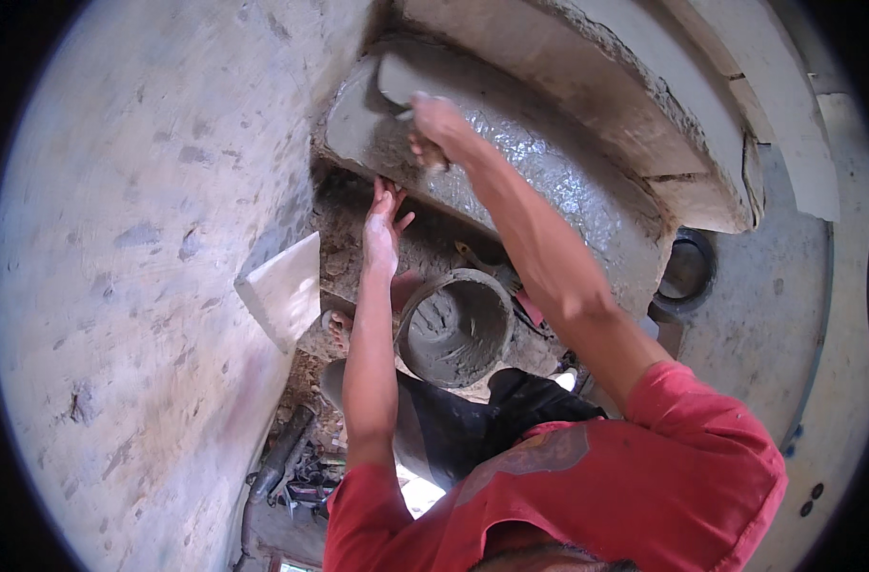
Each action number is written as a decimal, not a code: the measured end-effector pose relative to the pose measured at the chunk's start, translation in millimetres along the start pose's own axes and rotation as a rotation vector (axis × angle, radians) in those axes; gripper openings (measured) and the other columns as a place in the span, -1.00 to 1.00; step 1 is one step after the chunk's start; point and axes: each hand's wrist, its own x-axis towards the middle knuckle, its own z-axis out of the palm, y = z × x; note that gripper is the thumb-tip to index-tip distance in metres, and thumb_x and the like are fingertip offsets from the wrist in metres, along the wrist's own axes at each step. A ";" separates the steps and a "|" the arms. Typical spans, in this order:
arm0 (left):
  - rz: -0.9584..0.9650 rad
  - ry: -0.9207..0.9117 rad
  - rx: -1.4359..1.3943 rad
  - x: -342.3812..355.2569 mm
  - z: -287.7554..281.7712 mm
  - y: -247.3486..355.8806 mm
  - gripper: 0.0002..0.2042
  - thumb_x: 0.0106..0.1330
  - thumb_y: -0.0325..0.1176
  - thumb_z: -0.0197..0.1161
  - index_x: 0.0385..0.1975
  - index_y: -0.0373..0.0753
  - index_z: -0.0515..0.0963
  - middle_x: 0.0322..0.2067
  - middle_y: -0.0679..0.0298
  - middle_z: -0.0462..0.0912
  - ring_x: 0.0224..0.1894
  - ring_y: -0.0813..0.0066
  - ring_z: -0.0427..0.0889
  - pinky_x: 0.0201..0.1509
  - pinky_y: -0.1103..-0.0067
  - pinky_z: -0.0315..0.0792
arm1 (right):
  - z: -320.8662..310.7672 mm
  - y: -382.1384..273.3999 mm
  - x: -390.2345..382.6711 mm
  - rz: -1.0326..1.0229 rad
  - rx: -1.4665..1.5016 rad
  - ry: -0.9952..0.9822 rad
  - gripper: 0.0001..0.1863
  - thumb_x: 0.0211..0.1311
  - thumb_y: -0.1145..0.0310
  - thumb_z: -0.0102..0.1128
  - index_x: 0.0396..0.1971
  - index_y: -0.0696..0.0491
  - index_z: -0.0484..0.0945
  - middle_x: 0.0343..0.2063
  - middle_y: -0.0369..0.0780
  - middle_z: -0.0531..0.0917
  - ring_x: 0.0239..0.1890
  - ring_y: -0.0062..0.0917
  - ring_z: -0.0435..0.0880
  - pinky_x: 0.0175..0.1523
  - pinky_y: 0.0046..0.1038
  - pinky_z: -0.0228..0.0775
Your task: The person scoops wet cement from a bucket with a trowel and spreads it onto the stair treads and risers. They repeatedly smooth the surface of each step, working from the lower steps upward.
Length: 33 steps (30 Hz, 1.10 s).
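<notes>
My right hand is closed around the handle of a trowel, slightly smeared by motion. The trowel's blade lies at the far left end of a step coated in wet grey mortar. My left hand rests with spread fingertips against the step's near edge, and pale residue marks its back. A bucket holding grey mortar stands below the step, between my forearms. Beside its rim lies a tool with a yellowish handle, partly hidden by the bucket and my right arm.
A rough, stained wall rises on the left, with a pale panel jutting from it. A higher step borders the wet surface at the back. To the right sits a dark round tub. Dark clutter lies at lower left.
</notes>
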 end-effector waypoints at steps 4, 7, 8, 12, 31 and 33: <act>0.021 -0.021 0.036 1.8 -1.3 1.0 -0.16 0.45 0.07 0.11 0.63 -0.05 -0.12 0.61 0.26 0.01 0.55 0.32 0.19 0.37 0.35 0.31 | 15.8 -4.3 -0.3 -0.230 -0.478 -0.070 -0.47 0.50 0.12 -0.12 -0.49 0.29 0.54 -0.58 -0.02 0.65 -0.50 -0.14 0.73 -0.33 -0.09 0.61; 0.028 -0.033 0.058 3.5 -4.8 -1.3 -0.17 0.47 0.07 0.06 0.63 -0.07 -0.13 0.62 0.21 -0.03 0.57 0.24 0.15 0.40 0.29 0.30 | -11.2 28.4 -26.2 -0.545 -0.936 -0.005 -0.57 0.42 0.23 -0.05 -0.46 0.28 0.62 -0.49 0.10 0.69 -0.41 0.05 0.74 -0.21 -0.03 0.62; 0.029 -0.035 0.061 4.0 -5.8 -2.2 -0.18 0.48 0.07 0.05 0.63 -0.08 -0.13 0.62 0.20 -0.04 0.57 0.22 0.14 0.41 0.27 0.30 | -23.4 45.3 -38.8 -0.697 -1.133 0.035 -0.63 0.38 0.27 -0.01 -0.38 0.27 0.64 -0.44 0.14 0.69 -0.39 0.12 0.72 -0.19 0.01 0.61; 0.036 -0.010 0.051 4.3 -7.9 -6.0 -0.20 0.51 0.06 0.00 0.62 -0.11 -0.14 0.62 0.13 -0.07 0.59 0.16 0.09 0.46 0.20 0.26 | -86.7 111.5 -85.8 -0.581 -1.215 0.209 -0.69 0.38 0.32 -0.03 -0.29 0.28 0.60 -0.33 0.13 0.70 -0.27 0.13 0.73 -0.18 0.04 0.60; 0.049 -0.010 0.034 6.2 -8.6 -10.3 -0.16 0.49 0.02 0.10 0.63 -0.10 -0.17 0.61 0.16 -0.04 0.60 0.20 0.10 0.48 0.19 0.19 | -146.5 203.7 -174.1 -0.014 -0.195 0.321 -0.46 0.58 -0.03 -0.21 -0.22 0.20 0.49 -0.65 -0.18 0.52 -0.71 -0.40 0.57 -0.61 -0.28 0.44; 0.053 -0.021 0.021 6.0 -9.9 -10.8 -0.16 0.49 0.02 0.10 0.63 -0.11 -0.17 0.62 0.15 -0.05 0.61 0.20 0.08 0.49 0.19 0.16 | -114.2 187.1 -164.6 -0.044 -0.202 0.210 -0.48 0.59 0.00 -0.18 -0.22 0.22 0.48 -0.66 -0.19 0.51 -0.72 -0.42 0.57 -0.62 -0.31 0.42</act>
